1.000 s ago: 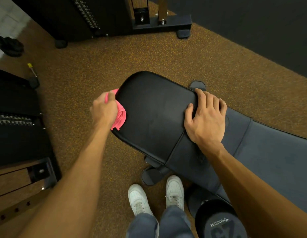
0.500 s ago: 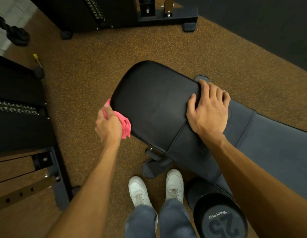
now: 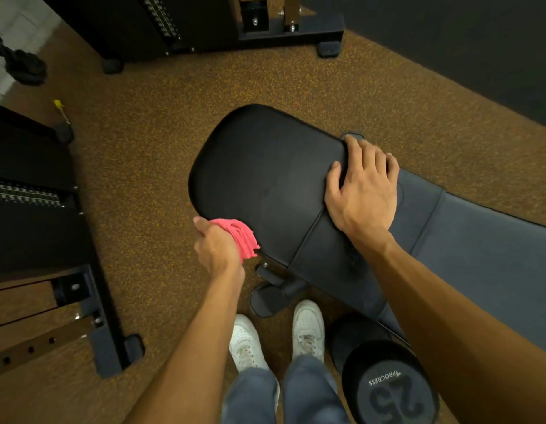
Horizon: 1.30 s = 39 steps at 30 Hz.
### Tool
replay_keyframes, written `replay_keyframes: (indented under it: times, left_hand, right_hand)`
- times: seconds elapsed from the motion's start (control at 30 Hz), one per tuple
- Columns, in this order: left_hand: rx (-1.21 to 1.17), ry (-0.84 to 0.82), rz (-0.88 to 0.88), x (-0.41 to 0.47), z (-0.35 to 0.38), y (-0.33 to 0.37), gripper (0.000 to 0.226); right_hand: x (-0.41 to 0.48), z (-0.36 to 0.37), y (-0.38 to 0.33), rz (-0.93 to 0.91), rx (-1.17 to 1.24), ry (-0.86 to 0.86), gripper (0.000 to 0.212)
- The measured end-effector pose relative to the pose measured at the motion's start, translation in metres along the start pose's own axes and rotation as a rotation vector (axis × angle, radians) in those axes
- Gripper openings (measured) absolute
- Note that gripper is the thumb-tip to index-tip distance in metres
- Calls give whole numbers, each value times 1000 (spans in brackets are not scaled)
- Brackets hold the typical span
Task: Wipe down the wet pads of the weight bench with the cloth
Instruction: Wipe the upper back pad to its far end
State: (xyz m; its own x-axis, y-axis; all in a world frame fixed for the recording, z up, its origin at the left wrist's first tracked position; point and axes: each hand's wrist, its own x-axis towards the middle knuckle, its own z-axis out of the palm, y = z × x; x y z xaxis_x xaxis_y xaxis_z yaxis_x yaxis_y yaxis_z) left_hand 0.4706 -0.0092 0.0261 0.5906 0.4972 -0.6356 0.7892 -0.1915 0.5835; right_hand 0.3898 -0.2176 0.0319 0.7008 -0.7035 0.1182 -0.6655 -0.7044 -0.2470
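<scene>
Gripping the bunched pink cloth (image 3: 239,237), the left hand (image 3: 216,249) presses it against the seat pad (image 3: 265,172) near edge; the right hand (image 3: 362,191) lies flat, fingers relaxed, on the pad's far side.

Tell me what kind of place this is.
Most likely a gym: a padded weight bench, a dumbbell marked 25, and a weight-stack machine standing on speckled rubber floor.

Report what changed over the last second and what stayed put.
The left hand, gripping the pink cloth, slid along the rounded edge of the seat pad, from its end round to the side nearest the person. The right hand stayed resting flat where seat pad meets back pad.
</scene>
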Motion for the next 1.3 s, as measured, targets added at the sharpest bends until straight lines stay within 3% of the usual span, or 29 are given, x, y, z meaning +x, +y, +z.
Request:
replay_keyframes:
  times: [0.1, 0.23, 0.4, 0.6, 0.7, 0.83, 0.93, 1.07, 1.17, 1.3]
  left_hand:
    - [-262, -33, -160, -2, 11, 10, 63]
    - [-329, -65, -218, -36, 22, -19, 66]
    - [-288, -91, -243, -72, 27, -61, 77]
    - [-306, -63, -245, -42, 23, -18, 48]
    - [-268, -28, -195, -52, 26, -28, 53]
    - [-261, -184, -213, -89, 22, -67, 53]
    - [-130, -209, -123, -90, 6, -75, 48]
    - [77, -153, 173, -97, -27, -63, 41]
    - [61, -136, 444, -100, -45, -49, 46]
    - [79, -255, 608, -99, -53, -30, 52]
  right_hand:
    - [0, 2, 2, -1, -3, 11, 56]
    - [-1, 2, 1, 3, 0, 15, 56]
    - [0, 2, 1, 0, 12, 31, 56]
    - [-1, 2, 3, -13, 14, 20, 58]
    - [-1, 3, 3, -4, 17, 22, 58]
    - [-2, 1, 3, -5, 26, 3, 59]
    - [-1, 0, 3, -10, 38, -14, 59]
    - [3, -7, 6, 0, 118, -115, 60]
    - [4, -18, 0, 83, 294, -194, 60]
    - [-10, -37, -13, 61, 389, -171, 51]
